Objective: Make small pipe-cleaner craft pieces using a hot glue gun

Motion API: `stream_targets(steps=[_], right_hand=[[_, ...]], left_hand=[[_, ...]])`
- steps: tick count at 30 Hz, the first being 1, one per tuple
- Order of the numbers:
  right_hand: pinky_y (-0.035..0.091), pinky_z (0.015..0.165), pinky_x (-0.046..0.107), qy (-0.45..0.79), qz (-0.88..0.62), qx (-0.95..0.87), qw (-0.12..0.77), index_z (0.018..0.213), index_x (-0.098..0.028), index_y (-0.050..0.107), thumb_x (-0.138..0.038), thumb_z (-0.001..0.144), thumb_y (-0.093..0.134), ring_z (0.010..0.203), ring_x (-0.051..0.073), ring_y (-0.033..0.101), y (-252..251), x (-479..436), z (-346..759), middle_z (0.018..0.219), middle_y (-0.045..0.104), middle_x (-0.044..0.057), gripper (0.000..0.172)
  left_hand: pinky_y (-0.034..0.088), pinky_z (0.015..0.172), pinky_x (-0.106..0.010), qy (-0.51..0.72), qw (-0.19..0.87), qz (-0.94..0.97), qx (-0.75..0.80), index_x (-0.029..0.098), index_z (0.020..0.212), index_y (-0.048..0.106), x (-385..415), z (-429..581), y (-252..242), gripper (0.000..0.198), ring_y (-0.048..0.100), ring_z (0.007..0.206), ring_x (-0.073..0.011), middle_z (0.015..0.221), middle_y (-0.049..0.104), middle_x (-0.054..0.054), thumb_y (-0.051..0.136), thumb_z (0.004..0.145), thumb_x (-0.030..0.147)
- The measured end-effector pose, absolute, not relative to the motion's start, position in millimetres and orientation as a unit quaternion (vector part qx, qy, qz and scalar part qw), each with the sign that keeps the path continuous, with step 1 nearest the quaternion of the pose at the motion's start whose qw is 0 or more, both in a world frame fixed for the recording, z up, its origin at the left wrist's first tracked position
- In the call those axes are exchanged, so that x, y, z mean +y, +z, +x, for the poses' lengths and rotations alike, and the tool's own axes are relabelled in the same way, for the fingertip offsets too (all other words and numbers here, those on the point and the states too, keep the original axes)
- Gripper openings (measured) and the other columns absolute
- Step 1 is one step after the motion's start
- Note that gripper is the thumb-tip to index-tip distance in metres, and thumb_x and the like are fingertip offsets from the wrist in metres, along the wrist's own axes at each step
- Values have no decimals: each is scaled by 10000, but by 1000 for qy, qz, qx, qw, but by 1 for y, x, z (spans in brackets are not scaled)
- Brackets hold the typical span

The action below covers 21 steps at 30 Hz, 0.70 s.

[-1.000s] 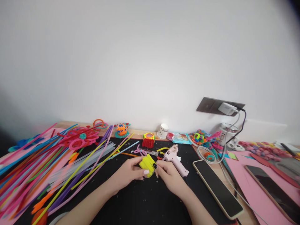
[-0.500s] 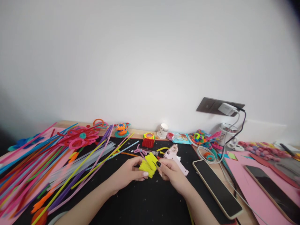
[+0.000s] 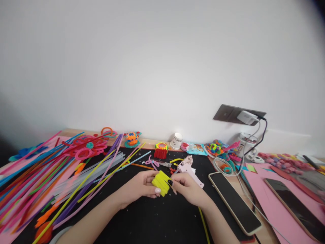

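A yellow pipe cleaner piece [image 3: 160, 183], folded into tight zigzag rows, is held up over the black mat [image 3: 162, 223]. My left hand [image 3: 142, 186] grips its left side, thumb in front and fingers behind. My right hand [image 3: 186, 188] pinches its right edge between thumb and forefinger. Just behind my right hand lies a pale pink glue gun [image 3: 190, 173]. A small pink-purple bow [image 3: 152, 163] rests on the mat beyond my left hand. A loose yellow pipe cleaner [image 3: 203, 225] runs down beside my right wrist.
Many coloured pipe cleaners [image 3: 45, 183] and clear glue sticks [image 3: 88, 181] spread across the left. Small fuzzy crafts [image 3: 160, 151] and a paper cup [image 3: 176, 141] line the wall. Two phones [image 3: 235, 203], pink sheets [image 3: 269, 193] and a charging cable [image 3: 243, 159] lie at right.
The yellow folded piece has come slightly lower, and its rows look more pressed together. Both hands keep hold of it, shifting only a little.
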State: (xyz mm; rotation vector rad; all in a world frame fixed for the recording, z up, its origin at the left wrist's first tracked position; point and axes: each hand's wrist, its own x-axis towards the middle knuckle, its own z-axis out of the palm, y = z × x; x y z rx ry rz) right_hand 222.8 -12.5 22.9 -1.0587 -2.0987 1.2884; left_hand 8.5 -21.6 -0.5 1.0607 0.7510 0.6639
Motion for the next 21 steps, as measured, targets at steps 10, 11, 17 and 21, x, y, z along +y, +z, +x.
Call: stream_targets(steps=[10, 11, 17, 21], right_hand=[[276, 519, 227, 466, -380, -774, 195, 562, -164, 471, -152, 871, 453, 540, 97, 391, 21, -15, 220, 550, 443, -41, 310], [273, 513, 227, 470, -377, -775, 191, 562, -164, 471, -152, 872, 452, 536, 96, 386, 21, -16, 220, 548, 441, -43, 311], [269, 505, 223, 468, -373, -781, 180, 580, -163, 492, -167, 879, 457, 531, 92, 387, 19, -19, 220, 551, 446, -47, 301], [289, 526, 222, 455, -378, -783, 191, 581, -163, 497, -177, 889, 451, 548, 97, 415, 19, -19, 220, 557, 463, -44, 312]], left_hand=[[496, 686, -263, 305, 738, 481, 363, 195, 1213, 507, -22, 10, -5, 535, 617, 742, -129, 937, 638, -28, 721, 737, 312], [498, 684, -269, 305, 731, 486, 369, 192, 1209, 508, -22, 10, -5, 533, 615, 735, -131, 924, 635, -25, 721, 735, 313], [494, 662, -278, 334, 706, 516, 351, 185, 1185, 516, -23, 15, -7, 518, 605, 775, -155, 938, 622, -29, 725, 715, 242], [479, 712, -280, 358, 697, 526, 331, 187, 1192, 510, -22, 15, -10, 543, 601, 811, -154, 952, 627, -27, 725, 693, 167]])
